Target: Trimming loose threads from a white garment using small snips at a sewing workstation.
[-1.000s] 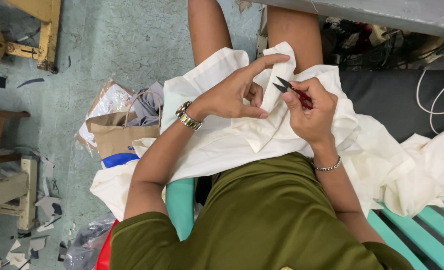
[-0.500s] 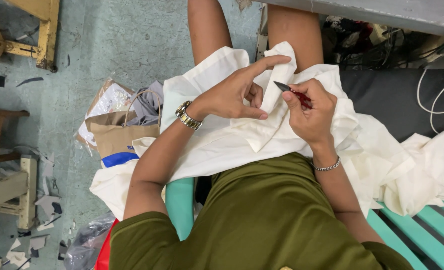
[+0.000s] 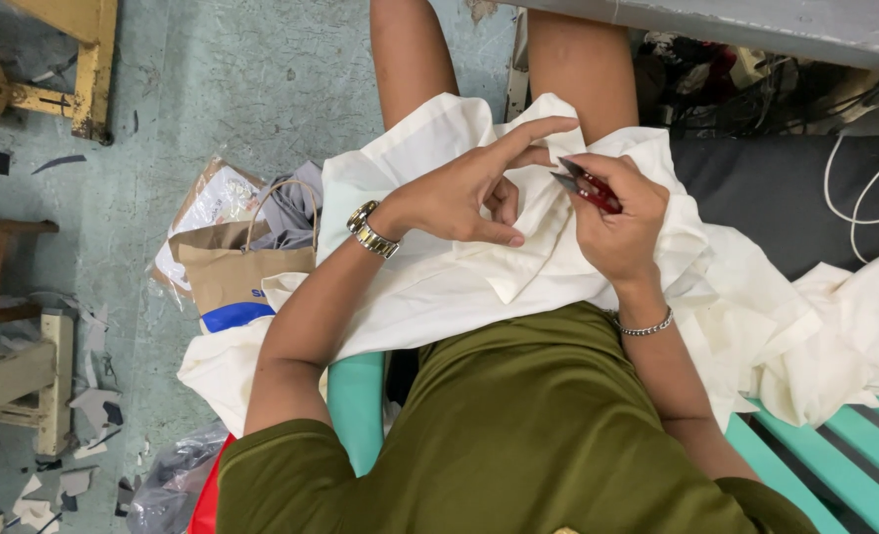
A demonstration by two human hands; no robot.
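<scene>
Fingers [image 3: 598, 176] of my right hand [image 3: 622, 227] clamp red thread snips [image 3: 586, 186]; my left hand [image 3: 464, 193] pinches the white cloth [image 3: 439, 287] on my lap.

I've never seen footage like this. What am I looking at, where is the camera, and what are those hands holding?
There is no machine here: these are a person's own two bare hands. The single picture comes from a camera worn on the person's head, looking straight down, so you see an olive shirt at the bottom and bare knees at the top. The person sits on a teal bench with cream cloth piled across the lap. The left hand, with a wristwatch, pinches a fold of the cloth, forefinger stretched out. The right hand, wearing a bracelet, grips small red-handled snips with the blades pointing at that fold. On the floor to the left stand a brown paper bag and scattered scraps.
</scene>
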